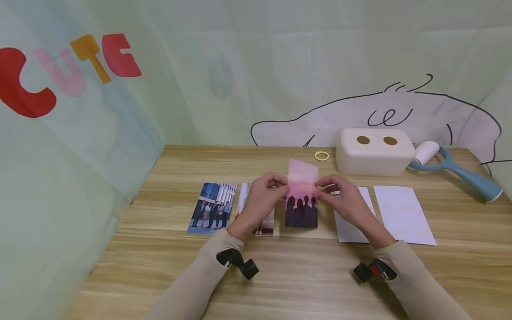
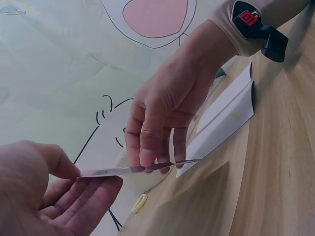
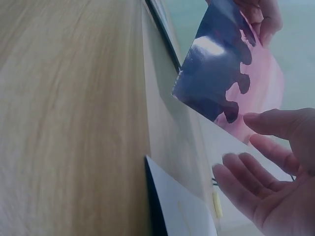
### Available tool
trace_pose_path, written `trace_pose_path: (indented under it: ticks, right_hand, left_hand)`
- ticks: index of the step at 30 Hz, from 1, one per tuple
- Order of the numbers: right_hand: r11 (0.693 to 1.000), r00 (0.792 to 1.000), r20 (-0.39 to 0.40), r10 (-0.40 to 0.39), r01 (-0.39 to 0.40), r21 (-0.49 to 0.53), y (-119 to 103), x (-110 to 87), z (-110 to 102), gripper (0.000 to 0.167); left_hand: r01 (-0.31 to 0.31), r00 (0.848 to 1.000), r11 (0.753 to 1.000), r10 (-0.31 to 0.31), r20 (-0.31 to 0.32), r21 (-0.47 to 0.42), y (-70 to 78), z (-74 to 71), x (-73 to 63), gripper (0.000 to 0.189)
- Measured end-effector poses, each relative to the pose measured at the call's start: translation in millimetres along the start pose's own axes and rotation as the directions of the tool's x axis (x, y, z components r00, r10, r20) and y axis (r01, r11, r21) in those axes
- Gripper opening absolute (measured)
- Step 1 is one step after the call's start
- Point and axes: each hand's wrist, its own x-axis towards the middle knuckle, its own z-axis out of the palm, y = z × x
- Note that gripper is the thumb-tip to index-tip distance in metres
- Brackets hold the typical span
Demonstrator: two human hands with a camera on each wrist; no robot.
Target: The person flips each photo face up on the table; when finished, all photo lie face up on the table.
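A photo point(image 1: 302, 209) with a pink sky and dark silhouettes of people is held above the table between both hands. My left hand point(image 1: 265, 198) pinches its left edge between thumb and fingers. On the opposite edge, the thumb and index finger of my right hand point(image 1: 344, 200) pinch it, while the other fingers spread away, as the right wrist view shows. A group photo of people before buildings point(image 1: 212, 209) lies at the left. Beside it, another photo point(image 1: 269, 226) is partly hidden under my left hand. Two white sheets point(image 1: 404, 213) lie face up at the right, one partly behind my right hand.
At the back of the table point(image 1: 280, 275) stands a cream box with two round holes point(image 1: 376, 155). A yellow ring point(image 1: 322, 156) lies to its left. Right of the box are a white roll point(image 1: 426, 152) and a blue-handled tool point(image 1: 468, 173). A printed cloth point(image 1: 224, 80) hangs behind.
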Motion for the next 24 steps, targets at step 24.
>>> trace_pose_path:
  ticks: [24]
  right_hand:
    - [0.999,0.999,0.015,0.051,-0.051,0.001,2,1.7,-1,0.028]
  left_hand:
    - [-0.115,0.992,0.964,0.125,-0.026,0.239,-16.7,-5.7,7.5,0.024]
